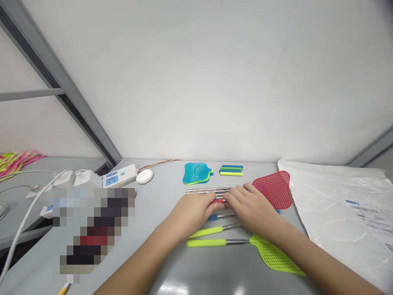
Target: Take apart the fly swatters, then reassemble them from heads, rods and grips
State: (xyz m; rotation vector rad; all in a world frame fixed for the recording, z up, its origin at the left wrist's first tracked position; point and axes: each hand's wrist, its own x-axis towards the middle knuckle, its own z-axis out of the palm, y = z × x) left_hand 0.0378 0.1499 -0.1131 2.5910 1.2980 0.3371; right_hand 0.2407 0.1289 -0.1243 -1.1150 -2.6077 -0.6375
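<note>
The left hand [196,208] is clenched around a smooth red handle [218,200], and the right hand [249,205] has its fingers curled tight over the slim metal shaft [226,200] just beside it. A red mesh head [275,190], flat, flared and full of small holes, pokes out right of the grip; its join is hidden behind the knuckles. Shiny rods [210,190] lie side by side just beyond the fingers. Nearer than the grip I see a blue handle [212,217] and 2 lime handles [206,243] on steel, the nearest ending in a perforated lime head [278,256], partly covered by the right forearm. Beyond the rods sit stacked teal heads [195,173] and short tubes [231,170]. A crinkled white bag [340,200] crowds the right; a white disc [144,176] and boxy power strip [118,176] stand well left.
</note>
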